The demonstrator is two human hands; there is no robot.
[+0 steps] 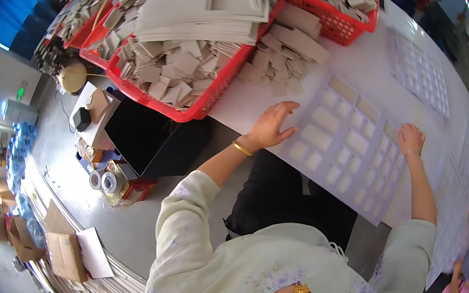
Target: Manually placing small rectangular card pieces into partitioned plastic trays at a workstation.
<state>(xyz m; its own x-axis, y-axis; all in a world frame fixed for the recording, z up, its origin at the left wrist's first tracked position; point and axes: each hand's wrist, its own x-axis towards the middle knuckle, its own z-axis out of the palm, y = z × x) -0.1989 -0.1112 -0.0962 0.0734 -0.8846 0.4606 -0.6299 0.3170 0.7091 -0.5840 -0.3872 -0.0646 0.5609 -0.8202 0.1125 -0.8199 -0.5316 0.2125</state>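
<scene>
A pale lilac-white panel (362, 155) with rows of rectangular cut-outs lies in front of me on the white table, its near corner jutting past the edge. Some of its cut-outs, along the far right side, look filled with grey-beige pieces. My left hand (272, 126) is over the panel's left edge, thumb and fingers apart, with nothing visible in it. At the right edge is my right hand (411, 138), its fingers curled in; whatever they hold, if anything, is too small to make out. Loose grey cardboard pieces (279, 59) are heaped beyond the panel.
A red plastic basket (193, 111) full of cardboard pieces carries a stack of larger sheets (200, 7). Another red basket (343, 20) stands back right. A second cut-out panel (419, 72) lies to the right. Left of the table are a black box (142, 132) and tape rolls (110, 182).
</scene>
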